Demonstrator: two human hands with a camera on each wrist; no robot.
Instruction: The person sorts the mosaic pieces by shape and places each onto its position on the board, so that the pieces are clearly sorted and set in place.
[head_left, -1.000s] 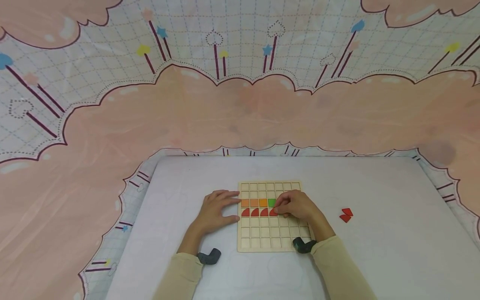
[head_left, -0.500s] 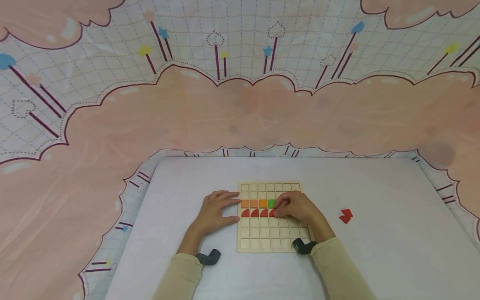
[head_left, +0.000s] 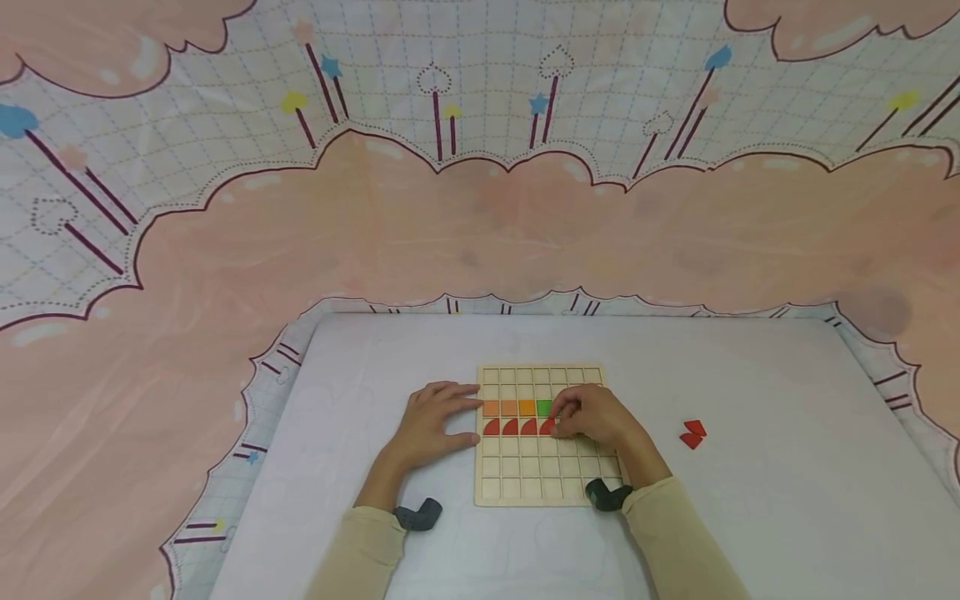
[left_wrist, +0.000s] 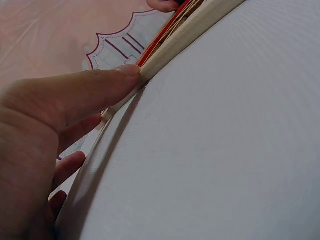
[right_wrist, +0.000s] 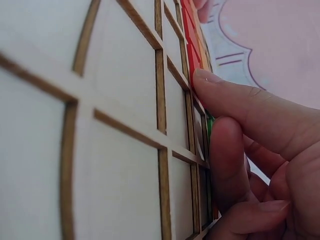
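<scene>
A square wooden grid board [head_left: 521, 492] lies on the table in the head view. Along its left edge rests my left hand [head_left: 431, 423], fingers spread; the thumb [left_wrist: 125, 75] touches the wooden edge in the left wrist view. My right hand [head_left: 594, 414] bends over the board with the thumb tip at the rightmost red quarter-circle piece [head_left: 546, 427], pinching it in its cell. Several red quarter-circle pieces [head_left: 510, 427] fill one row. Above them sit two orange squares [head_left: 491, 408], a yellow-orange square [head_left: 527, 408] and a green square [head_left: 543, 407], partly covered by the right fingers.
A small cluster of loose red pieces [head_left: 693, 434] lies on the white table [head_left: 780, 500], right of the right forearm. Dark wrist devices sit at the left wrist [head_left: 418, 514] and right wrist [head_left: 607, 495]. A patterned cloth [head_left: 525, 225] hangs behind the table.
The head view has tilted very slightly. Both hands stay in place, with the right thumb and fingers shifting only a little around the last red piece.
</scene>
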